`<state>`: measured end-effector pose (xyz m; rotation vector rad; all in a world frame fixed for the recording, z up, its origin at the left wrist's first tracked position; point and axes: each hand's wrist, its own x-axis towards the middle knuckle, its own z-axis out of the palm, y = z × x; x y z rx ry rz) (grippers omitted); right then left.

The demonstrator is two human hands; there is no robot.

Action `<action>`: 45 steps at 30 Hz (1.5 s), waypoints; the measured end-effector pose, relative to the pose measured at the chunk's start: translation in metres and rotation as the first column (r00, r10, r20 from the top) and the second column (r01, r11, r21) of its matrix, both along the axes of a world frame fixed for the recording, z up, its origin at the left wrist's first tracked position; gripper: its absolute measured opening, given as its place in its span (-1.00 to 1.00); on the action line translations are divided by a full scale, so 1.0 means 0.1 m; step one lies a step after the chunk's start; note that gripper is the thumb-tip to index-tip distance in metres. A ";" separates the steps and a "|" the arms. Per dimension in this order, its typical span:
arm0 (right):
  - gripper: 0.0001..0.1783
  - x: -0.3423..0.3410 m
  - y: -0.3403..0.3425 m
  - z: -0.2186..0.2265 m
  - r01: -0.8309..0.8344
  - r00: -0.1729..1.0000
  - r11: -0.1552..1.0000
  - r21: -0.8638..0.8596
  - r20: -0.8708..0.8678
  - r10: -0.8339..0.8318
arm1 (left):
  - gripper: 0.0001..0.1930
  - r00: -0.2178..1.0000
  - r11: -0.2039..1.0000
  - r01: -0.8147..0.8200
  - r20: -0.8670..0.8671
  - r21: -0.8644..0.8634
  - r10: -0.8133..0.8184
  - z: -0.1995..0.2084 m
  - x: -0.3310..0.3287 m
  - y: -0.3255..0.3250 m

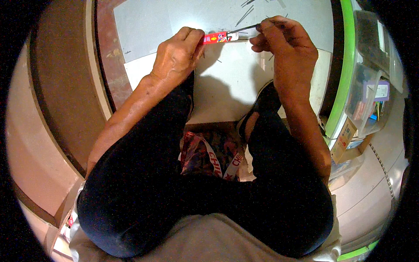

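My left hand [179, 52] is closed round one end of a small, narrow red box [216, 38] with printed pictures. The box lies level, and its white end flap [235, 36] stands open toward the right. Across from it, my right hand [288, 50] pinches a thin dark stick [243, 29] between thumb and fingers. That stick's tip reaches to the open end of the box; whether it is inside I cannot tell. More thin dark sticks [245, 15] lie loose on the white board [152, 26] beyond my hands.
Patterned cloth [200, 153] with red and white bands lies between my dark-clothed legs. On the right, past a green edge [342, 74], stand clear plastic bins [369, 96] and a cardboard box [345, 142]. Brown boards [61, 83] run along the left.
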<state>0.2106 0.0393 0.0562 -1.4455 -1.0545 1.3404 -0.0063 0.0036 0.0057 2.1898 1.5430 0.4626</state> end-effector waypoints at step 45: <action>-0.85 0.02 -0.09 0.03 -0.001 0.998 0.998 0.056 -0.070 0.004 | -0.77 0.999 0.999 -0.044 -0.010 0.017 0.044 -0.03 0.02 0.00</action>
